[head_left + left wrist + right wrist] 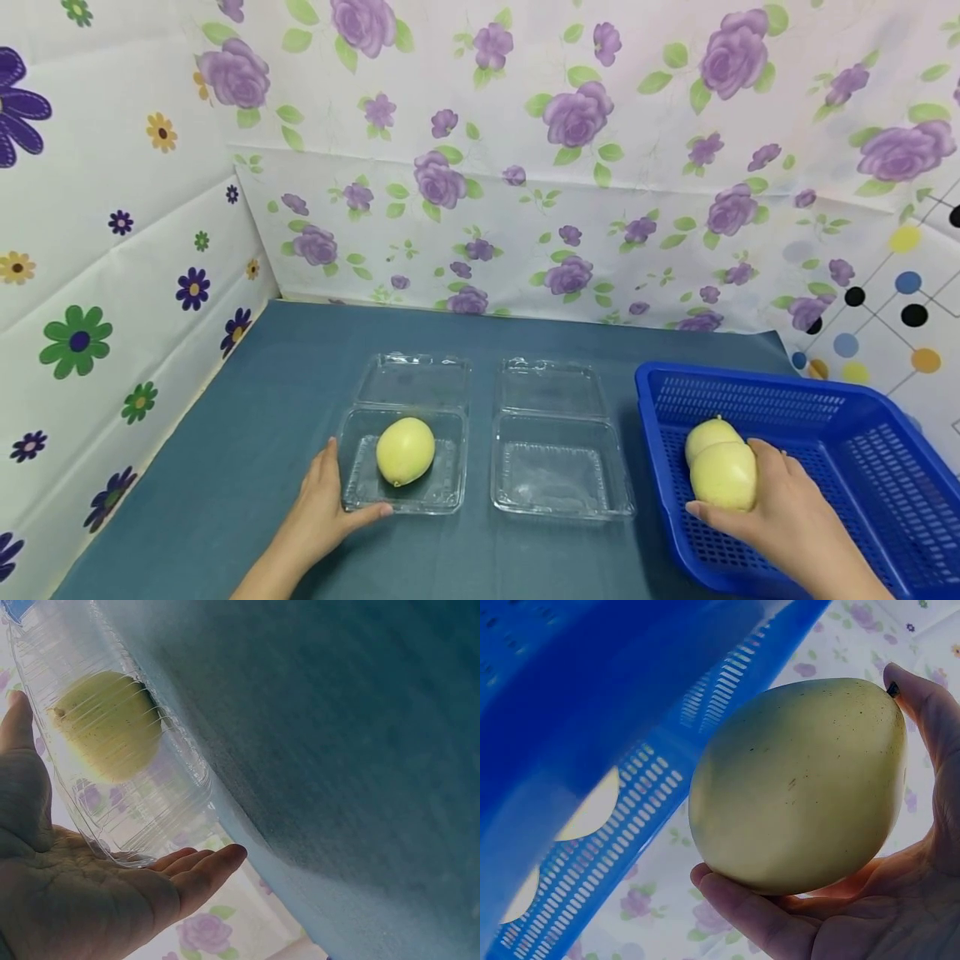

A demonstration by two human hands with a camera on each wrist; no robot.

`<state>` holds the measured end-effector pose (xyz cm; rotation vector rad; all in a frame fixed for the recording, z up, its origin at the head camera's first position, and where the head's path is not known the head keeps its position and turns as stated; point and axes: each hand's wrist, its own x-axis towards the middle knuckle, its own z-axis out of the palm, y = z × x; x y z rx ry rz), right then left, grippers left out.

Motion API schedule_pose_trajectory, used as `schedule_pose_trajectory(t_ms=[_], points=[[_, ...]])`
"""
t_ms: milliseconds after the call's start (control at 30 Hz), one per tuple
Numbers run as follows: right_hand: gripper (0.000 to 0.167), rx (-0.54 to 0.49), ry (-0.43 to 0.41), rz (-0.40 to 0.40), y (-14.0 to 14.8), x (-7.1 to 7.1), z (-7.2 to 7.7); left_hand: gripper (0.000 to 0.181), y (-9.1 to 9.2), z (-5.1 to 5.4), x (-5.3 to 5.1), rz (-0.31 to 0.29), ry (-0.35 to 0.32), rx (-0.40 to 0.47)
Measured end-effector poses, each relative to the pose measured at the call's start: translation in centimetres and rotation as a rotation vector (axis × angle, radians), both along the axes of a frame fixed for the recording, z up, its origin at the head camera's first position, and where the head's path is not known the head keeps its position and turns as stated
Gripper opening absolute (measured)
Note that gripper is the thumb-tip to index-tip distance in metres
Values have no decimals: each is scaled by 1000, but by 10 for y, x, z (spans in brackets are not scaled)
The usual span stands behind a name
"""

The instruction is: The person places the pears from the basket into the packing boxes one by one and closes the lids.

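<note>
A pale yellow-green melon (405,452) lies in the left clear plastic box (349,467), whose lid is folded back. My left hand (321,506) is at that box's near left corner with fingers extended; the left wrist view shows the palm (82,900) beside the box's wall. My right hand (787,508) grips a second melon (723,477) over the blue basket (660,467), thumb on one side and fingers on the other. In the right wrist view this melon (799,787) fills the grasp. Another melon (708,435) is partly hidden behind it.
A second clear box (562,508) with its lid folded back stands between the left box and the basket, nothing inside it. The basket's high rim rises at the right. Flower-printed sheets (480,200) stand behind and to the left of the blue-green table (247,433).
</note>
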<state>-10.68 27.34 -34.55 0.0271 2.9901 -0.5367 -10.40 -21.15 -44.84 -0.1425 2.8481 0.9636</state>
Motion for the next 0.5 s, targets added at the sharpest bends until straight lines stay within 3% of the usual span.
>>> schedule_pose_trajectory(t_ms=[233,500], points=[[111,-4,137,58,-17,2,3,132,0,-1,-1,5,0,9],[115,-26,167,109,-30,1,6,133,-1,0,0,1,1,1]])
